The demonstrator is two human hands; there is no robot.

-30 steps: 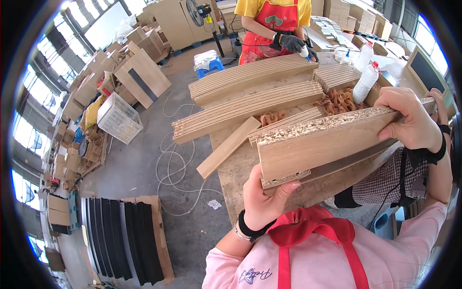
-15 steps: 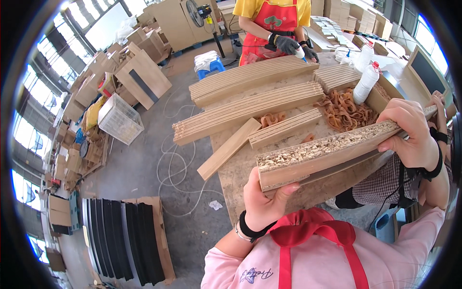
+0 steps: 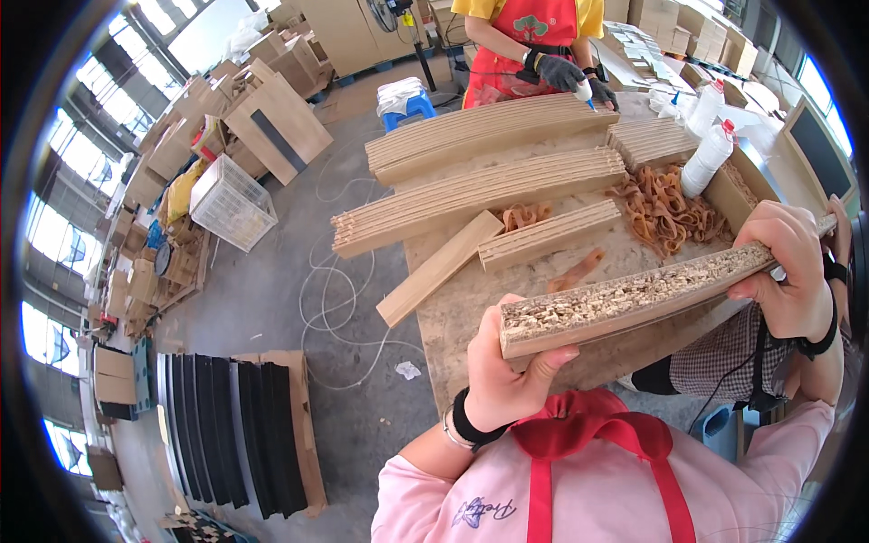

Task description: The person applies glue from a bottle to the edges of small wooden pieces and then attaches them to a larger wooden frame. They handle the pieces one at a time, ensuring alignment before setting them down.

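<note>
A long particleboard strip (image 3: 625,296) is held above the table's near edge, its rough chip edge turned up and its light wood face toward me. My left hand (image 3: 518,371) grips the left end, thumb on the near face. Around the right part closes my right hand (image 3: 786,267), its thumb also on the near side. At the strip's far right end is another person's hand (image 3: 840,231), partly cut off by the rim; whether it touches the strip I cannot tell. Beyond the strip lie a short bundle of grooved boards (image 3: 549,235) and a plain board (image 3: 439,269).
On the table (image 3: 453,330) are longer board stacks (image 3: 480,201), brown rubber bands (image 3: 665,213) and a white bottle (image 3: 708,158). Across it, a co-worker's gloved hand (image 3: 559,72) holds a glue bottle (image 3: 584,90). Black panels (image 3: 213,430) lie at lower left.
The strip has tilted, showing more of its rough edge and less of its face and underside. Both hands moved slightly with it. My view shifted a little.
</note>
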